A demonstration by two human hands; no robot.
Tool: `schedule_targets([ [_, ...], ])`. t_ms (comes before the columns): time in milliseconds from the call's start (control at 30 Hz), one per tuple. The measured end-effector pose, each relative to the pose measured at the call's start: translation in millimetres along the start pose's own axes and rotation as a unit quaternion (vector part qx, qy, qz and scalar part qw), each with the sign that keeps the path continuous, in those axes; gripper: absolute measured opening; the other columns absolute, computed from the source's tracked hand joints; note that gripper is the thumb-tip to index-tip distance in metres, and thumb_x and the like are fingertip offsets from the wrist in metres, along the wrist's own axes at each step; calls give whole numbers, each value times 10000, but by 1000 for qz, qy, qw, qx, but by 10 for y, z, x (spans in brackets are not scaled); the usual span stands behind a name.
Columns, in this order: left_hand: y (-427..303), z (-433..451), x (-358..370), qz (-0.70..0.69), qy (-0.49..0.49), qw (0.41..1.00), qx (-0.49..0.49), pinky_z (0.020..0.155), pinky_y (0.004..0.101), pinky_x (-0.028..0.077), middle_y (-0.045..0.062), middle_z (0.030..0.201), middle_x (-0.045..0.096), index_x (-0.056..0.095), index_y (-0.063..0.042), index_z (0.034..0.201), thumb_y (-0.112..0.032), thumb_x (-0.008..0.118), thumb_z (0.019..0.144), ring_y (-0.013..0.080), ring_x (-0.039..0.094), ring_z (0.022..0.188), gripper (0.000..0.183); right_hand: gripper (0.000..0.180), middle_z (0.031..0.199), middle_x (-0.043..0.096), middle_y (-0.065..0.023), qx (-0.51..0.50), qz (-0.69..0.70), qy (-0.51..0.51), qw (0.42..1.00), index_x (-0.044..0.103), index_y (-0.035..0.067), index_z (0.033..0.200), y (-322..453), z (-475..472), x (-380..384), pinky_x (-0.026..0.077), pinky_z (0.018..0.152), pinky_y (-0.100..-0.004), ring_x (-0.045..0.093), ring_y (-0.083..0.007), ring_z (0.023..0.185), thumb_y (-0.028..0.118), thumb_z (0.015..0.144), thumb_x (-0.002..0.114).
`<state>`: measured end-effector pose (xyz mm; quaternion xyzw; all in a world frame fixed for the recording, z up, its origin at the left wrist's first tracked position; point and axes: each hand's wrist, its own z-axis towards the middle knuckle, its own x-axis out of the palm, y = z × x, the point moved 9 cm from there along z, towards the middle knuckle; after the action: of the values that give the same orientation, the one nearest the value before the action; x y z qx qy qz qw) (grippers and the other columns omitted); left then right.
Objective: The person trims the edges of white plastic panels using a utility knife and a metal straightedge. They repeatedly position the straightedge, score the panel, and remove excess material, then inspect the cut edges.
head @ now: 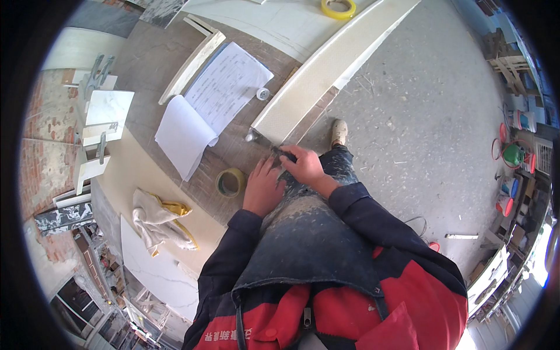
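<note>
My right hand (305, 166) grips a small dark-handled tool (286, 154) at the table's near edge, just below the end of a long pale slab strip (302, 100). Beside it my left hand (264, 186) lies palm down with its fingers extended; whether something thin is under the fingers I cannot tell. Left of this hand is a roll of yellowish tape (230, 182). Farther up, printed sheets on a clipboard (229, 83) have a page folded back, and a small white roll (262, 93) sits at their edge.
A beige cloth with yellow trim (153, 216) lies on the left of the table (175, 192). A yellow tape roll (338, 8) rests at the top. Marble-look pieces with clamps (103, 146) stand at the left. Buckets (520, 120) and a white strip (461, 236) are on the floor at right.
</note>
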<state>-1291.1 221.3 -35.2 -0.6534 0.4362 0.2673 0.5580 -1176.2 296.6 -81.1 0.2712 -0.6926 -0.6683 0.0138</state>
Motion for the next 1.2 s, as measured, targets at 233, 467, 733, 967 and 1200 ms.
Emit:
schedule_targets([
  [233,64,-303,-274,-53,-42,997,-24,1107,519,416,230,1431,559,645,-19,1261,-218,700,892,454,486,1351,423,267,875,721,-71,179,283,24,942,672,11,1197,-35,-90,-262,490,538,-252,621,-97,616,128,959,700],
  [467,-84,0,-29,-68,-13,997,42,1133,496,405,259,1415,566,650,-2,1255,-230,697,903,437,499,1347,422,277,830,702,-101,227,363,-101,898,631,-25,1216,213,-454,-1482,418,458,-257,579,-126,549,184,1048,560],
  [733,-517,465,232,-45,34,990,131,1139,496,392,282,1397,576,640,17,1276,-229,688,934,442,519,1322,424,306,871,714,-70,229,400,-339,820,676,41,1256,28,-1847,-2755,473,538,-275,610,-121,621,223,1020,606],
  [967,-1108,584,1327,49,227,962,141,1155,477,390,310,1402,568,669,52,1245,-287,693,890,429,511,1354,491,272,872,715,-59,101,354,-636,678,696,57,1221,-641,-4472,-4201,470,513,-266,619,-113,612,210,1002,645],
  [1200,-3110,506,2524,135,280,920,240,1148,466,405,290,1398,583,671,35,1254,-295,697,880,405,531,1344,500,299,883,704,-44,107,219,-882,402,668,59,1268,-1375,-8597,-5142,443,503,-247,570,-92,580,188,1000,631],
])
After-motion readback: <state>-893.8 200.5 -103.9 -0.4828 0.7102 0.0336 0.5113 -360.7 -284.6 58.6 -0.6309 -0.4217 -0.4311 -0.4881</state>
